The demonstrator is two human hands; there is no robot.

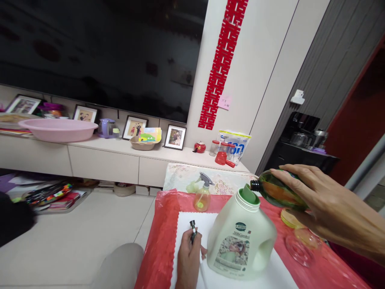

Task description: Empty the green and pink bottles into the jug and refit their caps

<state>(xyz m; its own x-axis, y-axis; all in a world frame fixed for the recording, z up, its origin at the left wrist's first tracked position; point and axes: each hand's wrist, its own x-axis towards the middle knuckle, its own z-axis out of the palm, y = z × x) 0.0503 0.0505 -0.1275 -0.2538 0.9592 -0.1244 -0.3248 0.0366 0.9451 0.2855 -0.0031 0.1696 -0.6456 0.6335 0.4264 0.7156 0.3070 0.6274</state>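
Note:
My right hand (325,204) holds a small dark-green bottle (275,193) tipped sideways, its black neck right at the green open mouth of a large pale-green jug (240,241). The jug stands upright on a white sheet (186,228) laid over a red cloth. My left hand (188,261) rests on the sheet just left of the jug, fingers closed around a small black cap (193,227) that sticks up from them.
A yellowish spray bottle (203,194) stands behind the jug. A round yellow lid (290,218) and a clear glass dish (302,245) lie to the right. A low cabinet (105,154) with photo frames and a pink basin (57,129) runs along the wall.

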